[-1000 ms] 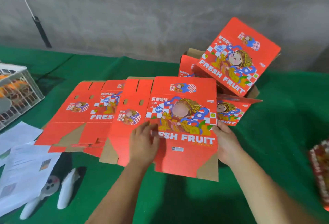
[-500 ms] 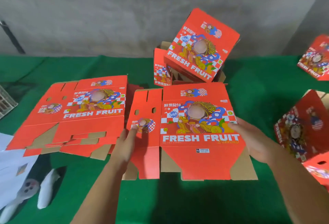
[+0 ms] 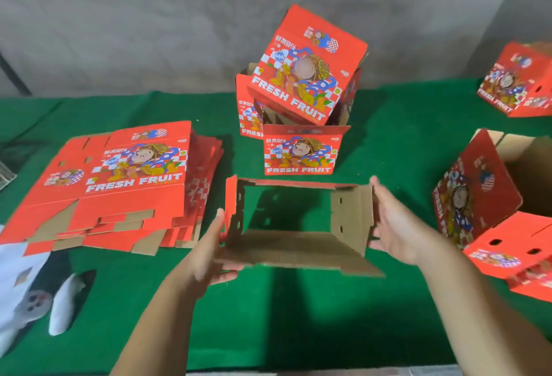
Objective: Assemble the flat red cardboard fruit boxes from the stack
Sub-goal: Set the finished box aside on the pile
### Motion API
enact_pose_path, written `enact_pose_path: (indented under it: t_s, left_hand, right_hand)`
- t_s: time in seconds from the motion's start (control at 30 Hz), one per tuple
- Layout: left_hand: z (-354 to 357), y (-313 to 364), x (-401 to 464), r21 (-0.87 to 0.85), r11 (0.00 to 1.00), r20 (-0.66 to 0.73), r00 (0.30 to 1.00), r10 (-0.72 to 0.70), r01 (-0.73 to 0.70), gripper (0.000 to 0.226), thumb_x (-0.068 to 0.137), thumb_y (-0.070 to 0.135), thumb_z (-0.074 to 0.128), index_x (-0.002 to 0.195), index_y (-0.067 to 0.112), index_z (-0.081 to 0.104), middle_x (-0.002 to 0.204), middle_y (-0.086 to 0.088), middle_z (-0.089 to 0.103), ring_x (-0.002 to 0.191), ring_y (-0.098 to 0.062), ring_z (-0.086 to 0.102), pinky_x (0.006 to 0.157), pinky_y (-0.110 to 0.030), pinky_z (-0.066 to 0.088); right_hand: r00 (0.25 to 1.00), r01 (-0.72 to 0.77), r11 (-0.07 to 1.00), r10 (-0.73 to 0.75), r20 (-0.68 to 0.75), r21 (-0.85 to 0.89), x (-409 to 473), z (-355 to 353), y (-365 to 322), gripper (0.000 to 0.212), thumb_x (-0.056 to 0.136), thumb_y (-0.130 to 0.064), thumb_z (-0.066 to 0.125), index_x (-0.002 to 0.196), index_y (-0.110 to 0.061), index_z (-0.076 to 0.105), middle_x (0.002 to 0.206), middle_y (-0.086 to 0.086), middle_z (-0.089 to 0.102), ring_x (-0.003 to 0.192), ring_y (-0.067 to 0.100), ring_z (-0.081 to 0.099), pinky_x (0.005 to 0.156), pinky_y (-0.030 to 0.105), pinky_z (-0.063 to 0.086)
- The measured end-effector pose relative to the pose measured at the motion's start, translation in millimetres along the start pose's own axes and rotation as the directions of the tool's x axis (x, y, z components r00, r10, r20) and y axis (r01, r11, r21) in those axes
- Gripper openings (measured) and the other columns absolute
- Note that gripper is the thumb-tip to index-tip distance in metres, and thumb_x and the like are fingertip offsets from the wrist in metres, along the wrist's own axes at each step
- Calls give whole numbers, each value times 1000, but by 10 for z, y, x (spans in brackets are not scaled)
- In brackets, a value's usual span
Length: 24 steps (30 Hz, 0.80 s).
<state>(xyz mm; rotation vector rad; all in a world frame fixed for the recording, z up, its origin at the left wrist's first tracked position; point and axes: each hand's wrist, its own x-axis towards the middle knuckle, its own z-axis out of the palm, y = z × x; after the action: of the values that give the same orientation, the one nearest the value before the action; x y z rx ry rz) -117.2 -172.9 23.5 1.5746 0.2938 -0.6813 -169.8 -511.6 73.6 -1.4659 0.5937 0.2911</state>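
The left hand (image 3: 213, 251) and right hand (image 3: 395, 226) hold the open fruit box (image 3: 298, 223) by its ends. Push evenly so it stays square.

I saw the left hand (image 3: 213, 251) holding the left wall of an opened red box sleeve (image 3: 295, 223), thumb under its near brown panel, while the right hand (image 3: 395, 227) pressed straight fingers against the right wall. The sleeve stood open over the green cloth (image 3: 298, 316). The stack of flat boxes (image 3: 119, 187) lay to its left. Behind it an upright box (image 3: 301, 150) stood before a tilted box (image 3: 307, 68) against the grey wall (image 3: 149, 17). More boxes (image 3: 493, 211) sat at the right.
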Motion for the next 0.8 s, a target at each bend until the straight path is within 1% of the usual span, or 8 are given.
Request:
enact_pose_path:
  t_s: [0.13, 0.23, 0.37, 0.43, 0.5, 0.57, 0.67, 0.8]
  left_hand:
    - [-45, 125, -120, 10, 1000, -86, 996, -7, 8, 83, 83, 91, 35, 99, 14, 63, 105, -10, 73, 80, -26, 61, 74, -34, 48]
    - [-79, 221, -143, -6, 998, -186, 980, 67, -70, 90, 87, 88, 35, 104, 5, 67, 78, -6, 64, 62, -18, 43, 58, -29, 33]
    - [-39, 238, -73, 69, 921, -448, 813, 372, -384, 67, 86, 78, 33, 117, 30, 68, 127, -12, 58, 115, -33, 59, 104, -50, 47]
    - [9, 282, -89, -96, 880, -415, 823, 389, -464, 64, 77, 84, 41, 103, 32, 71, 120, -3, 66, 91, -23, 71, 80, -38, 60]
    - [5, 326, -114, -177, 886, -363, 866, 345, -428, 73, 70, 90, 44, 105, 32, 70, 110, 9, 72, 74, -8, 71, 63, -23, 57]
    - [7, 346, -136, -148, 898, -332, 876, 350, -415, 82, 69, 92, 36, 115, 36, 74, 109, 16, 74, 91, -7, 72, 72, -16, 54]
    - [22, 351, -136, -91, 897, -342, 860, 380, -432, 113, 66, 94, 29, 151, 22, 50, 129, 17, 63, 132, -19, 47, 89, -20, 39]
    - [65, 382, -128, 40, 905, -372, 834, 407, -424, 114, 67, 94, 17, 159, 28, 38, 161, 3, 39, 150, -18, 27, 111, -31, 24]
  right_hand:
    - [988, 31, 999, -25, 150, -36, -63, 22, -15, 111, 49, -98, 68, 148, -55, 41, 147, -11, 53, 139, 22, 51, 116, 49, 40]
    - [986, 88, 983, -63, 153, -158, -86, 62, -20, 89, 57, -74, 86, 133, -62, 43, 128, -25, 64, 116, 9, 62, 106, 39, 48]
    - [985, 161, 952, -170, -11, -259, -51, 184, -55, 39, 95, -44, 72, 131, -45, 56, 124, -14, 70, 96, 11, 74, 81, 40, 63]
    - [976, 157, 958, -187, -112, -239, -40, 223, -66, 20, 102, -39, 62, 121, -32, 63, 119, -5, 73, 91, 15, 75, 71, 43, 65]
    - [974, 149, 964, -182, -137, -222, -42, 216, -67, 16, 104, -41, 59, 117, -33, 65, 104, -9, 78, 90, 17, 75, 74, 45, 63]
    - [973, 154, 970, -182, -144, -186, -52, 185, -64, 11, 104, -43, 59, 111, -37, 66, 91, -12, 79, 85, 17, 75, 74, 42, 61]
    - [947, 207, 972, -227, -226, -111, -28, 157, -49, 7, 106, -37, 58, 107, -34, 64, 94, -12, 76, 87, 19, 73, 84, 47, 60]
    - [898, 331, 939, -344, -274, -95, -11, 172, -32, 21, 109, -17, 52, 122, -32, 59, 104, -8, 77, 76, 12, 73, 74, 42, 60]
